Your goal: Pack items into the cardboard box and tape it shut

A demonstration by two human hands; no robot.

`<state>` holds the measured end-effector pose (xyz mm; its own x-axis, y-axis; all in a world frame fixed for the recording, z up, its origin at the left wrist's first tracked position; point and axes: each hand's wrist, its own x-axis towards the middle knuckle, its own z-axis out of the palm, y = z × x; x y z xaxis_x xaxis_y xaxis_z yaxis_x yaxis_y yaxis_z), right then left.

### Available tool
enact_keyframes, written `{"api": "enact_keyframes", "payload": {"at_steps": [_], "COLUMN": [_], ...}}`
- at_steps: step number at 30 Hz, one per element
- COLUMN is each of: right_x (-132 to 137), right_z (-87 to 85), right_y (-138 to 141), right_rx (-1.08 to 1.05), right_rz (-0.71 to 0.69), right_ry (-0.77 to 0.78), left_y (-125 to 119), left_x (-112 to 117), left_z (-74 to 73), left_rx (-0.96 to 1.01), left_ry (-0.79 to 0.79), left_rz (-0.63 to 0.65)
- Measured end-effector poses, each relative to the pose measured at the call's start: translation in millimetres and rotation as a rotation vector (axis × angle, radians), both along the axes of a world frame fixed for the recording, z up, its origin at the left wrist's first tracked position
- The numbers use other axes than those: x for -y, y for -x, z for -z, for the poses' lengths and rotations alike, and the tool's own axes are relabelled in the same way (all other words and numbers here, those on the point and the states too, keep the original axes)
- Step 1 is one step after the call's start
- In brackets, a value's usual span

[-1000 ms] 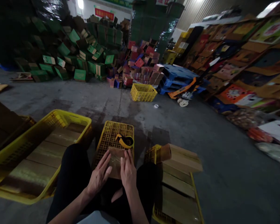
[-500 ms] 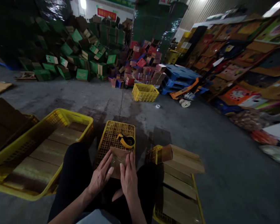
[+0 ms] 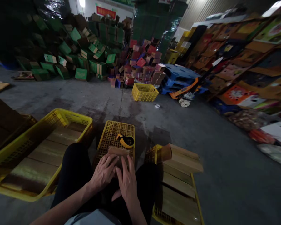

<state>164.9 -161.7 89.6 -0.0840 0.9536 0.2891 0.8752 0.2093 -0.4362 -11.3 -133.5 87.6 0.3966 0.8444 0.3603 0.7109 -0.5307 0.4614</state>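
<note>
A small brown cardboard box [image 3: 118,151] rests at the near end of an upturned yellow crate [image 3: 109,128], between my knees. My left hand [image 3: 104,171] lies over the box's near left part, fingers stretched and slightly bent. Beside it, my right hand [image 3: 126,176] touches the right part with its fingers apart. The fingertips of both hands almost meet, and they hide much of the box. Just beyond the box, a yellow-and-black tape dispenser [image 3: 125,141] lies on the crate.
To my left, a yellow crate [image 3: 83,120] holds several flat cardboard boxes [image 3: 46,152]. More boxes [image 3: 178,181] fill a crate at my right. Ahead stand another yellow crate [image 3: 145,92], blue pallets [image 3: 181,73], a pallet jack [image 3: 186,90] and piled green cartons [image 3: 81,74].
My left hand has moved right and inward over the box, closer to my right hand. The box's far edge now stands out and less of its top shows. The view has shifted slightly.
</note>
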Motion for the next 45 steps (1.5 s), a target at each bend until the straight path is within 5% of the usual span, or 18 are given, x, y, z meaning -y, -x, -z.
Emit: {"api": "enact_keyframes", "payload": {"at_steps": [24, 36, 45], "right_x": [8.1, -9.0, -11.9], "right_z": [-3.8, 16.0, 11.4], "right_y": [14.2, 4.3, 7.9], "right_rx": [0.094, -0.054, -0.147], "right_rz": [-0.031, -0.031, -0.021], "right_ry": [-0.118, -0.215, -0.307], "left_y": [-12.4, 20.7, 43.2], "left_x": [0.2, 6.0, 26.6], "left_z": [3.1, 22.2, 34.4], "left_rx": [-0.013, -0.001, -0.008], "left_ry": [-0.072, -0.121, -0.127], "left_rz": [-0.132, 0.000, 0.048]}}
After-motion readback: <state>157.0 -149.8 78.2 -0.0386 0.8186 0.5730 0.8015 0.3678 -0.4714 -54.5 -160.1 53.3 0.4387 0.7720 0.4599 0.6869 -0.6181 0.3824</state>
